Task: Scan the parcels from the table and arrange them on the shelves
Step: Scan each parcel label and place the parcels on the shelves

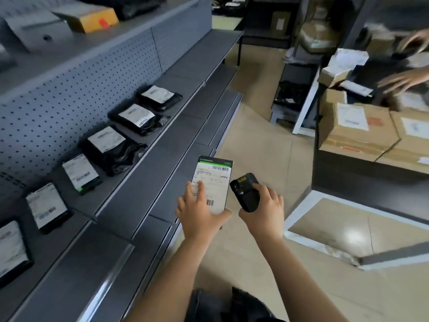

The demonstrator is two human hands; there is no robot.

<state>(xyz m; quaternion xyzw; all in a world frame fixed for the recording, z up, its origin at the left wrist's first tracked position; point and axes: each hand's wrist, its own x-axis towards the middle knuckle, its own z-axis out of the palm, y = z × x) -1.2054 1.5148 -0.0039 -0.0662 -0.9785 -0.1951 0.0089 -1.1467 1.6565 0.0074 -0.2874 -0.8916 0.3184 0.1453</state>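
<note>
My left hand (199, 212) grips a flat parcel (214, 175) with a white shipping label and barcodes, held over the front edge of the grey shelves (162, 154). Beside it, my right hand (264, 208) holds a black handheld scanner (246, 191), its head tilted toward the parcel. Several black parcels with white labels, one of them (137, 118), lie in a row on the middle shelf at left. On the table (348, 182) at right sit cardboard boxes (357, 129) and a black parcel (371, 75).
Another person's hands (404, 80) reach over the parcels on the table at upper right. A yellow-brown box (92, 19) lies on the top shelf. Tiled floor (255, 147) runs between shelves and table. More boxes stand on racks at the back.
</note>
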